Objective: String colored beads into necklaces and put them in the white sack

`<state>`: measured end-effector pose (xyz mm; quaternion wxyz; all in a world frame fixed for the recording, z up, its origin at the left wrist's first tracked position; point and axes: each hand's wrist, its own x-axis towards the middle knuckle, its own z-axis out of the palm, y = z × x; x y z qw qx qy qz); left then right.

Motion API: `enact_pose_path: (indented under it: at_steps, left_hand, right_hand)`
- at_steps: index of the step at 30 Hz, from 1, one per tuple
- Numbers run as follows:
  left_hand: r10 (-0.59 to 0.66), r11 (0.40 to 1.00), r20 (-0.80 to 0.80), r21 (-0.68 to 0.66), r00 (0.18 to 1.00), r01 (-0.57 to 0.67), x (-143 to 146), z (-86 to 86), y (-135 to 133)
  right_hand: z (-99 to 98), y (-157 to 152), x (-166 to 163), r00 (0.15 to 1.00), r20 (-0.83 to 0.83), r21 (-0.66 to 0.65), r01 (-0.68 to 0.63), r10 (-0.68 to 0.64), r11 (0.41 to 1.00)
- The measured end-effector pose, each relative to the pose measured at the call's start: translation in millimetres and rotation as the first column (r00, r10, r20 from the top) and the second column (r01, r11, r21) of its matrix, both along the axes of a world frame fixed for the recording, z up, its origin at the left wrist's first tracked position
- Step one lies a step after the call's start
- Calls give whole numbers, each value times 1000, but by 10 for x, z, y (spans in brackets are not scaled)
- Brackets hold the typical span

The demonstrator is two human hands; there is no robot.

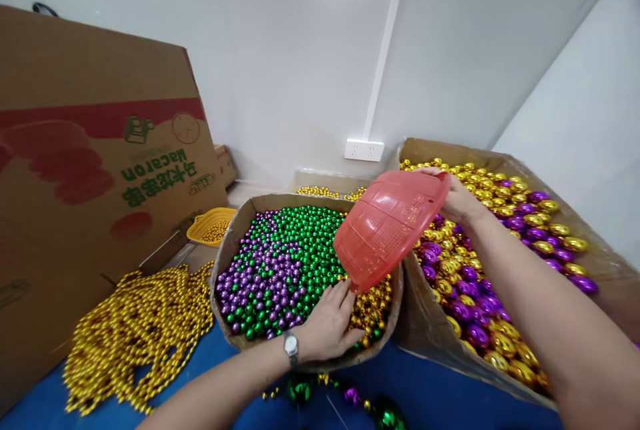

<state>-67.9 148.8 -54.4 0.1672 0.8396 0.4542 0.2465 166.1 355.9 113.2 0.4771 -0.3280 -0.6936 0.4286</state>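
Note:
My right hand [457,200] grips the rim of a red perforated plastic basket [387,227], tipped on its side over a round cardboard tub [227,247]. The tub holds green, purple and gold beads [285,260]. Gold beads lie under the basket's lower edge. My left hand [330,323], with a watch on the wrist, rests palm down on the beads at the tub's front right, fingers spread and touching the gold ones just below the basket.
A large open carton [607,260] of bigger gold and purple balls stands to the right. A heap of gold bead strings [140,330] lies at the left on blue cloth. A yellow basket [210,223] and a printed cardboard box [95,157] stand behind.

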Motion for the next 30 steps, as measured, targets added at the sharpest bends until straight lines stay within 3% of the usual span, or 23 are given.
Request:
enact_pose_path:
  at_steps: [5,9,13,16,20,25,30]
  left_hand:
    - [-66,998,-36,-18,997,65,40,28,-83]
    - [-51,999,-61,-14,997,50,82,10,-137]
    - [-31,999,-37,35,999,32,108,-6,-156]
    - [-14,997,-16,82,1000,15,106,-33,-156]
    - [44,986,-24,161,999,-39,85,-91,-137]
    - [64,958,-37,281,997,-51,63,-131,-198]
    - [57,925,-30,377,998,-42,51,-200,-207]
  right_hand:
    - [79,-76,15,996,-85,60,-12,17,998]
    - [101,-95,33,990,-142,98,10,4,995]
    - [129,-148,162,975,-198,127,125,-98,984]
    - [184,-251,459,948,-212,126,268,-238,955]
    - [230,-495,1167,858,-236,95,489,-457,867]
    - [118,-988,2130,668,-275,-28,713,-691,700]
    - [-34,-1460,2706,485,-269,-103,845,-832,525]
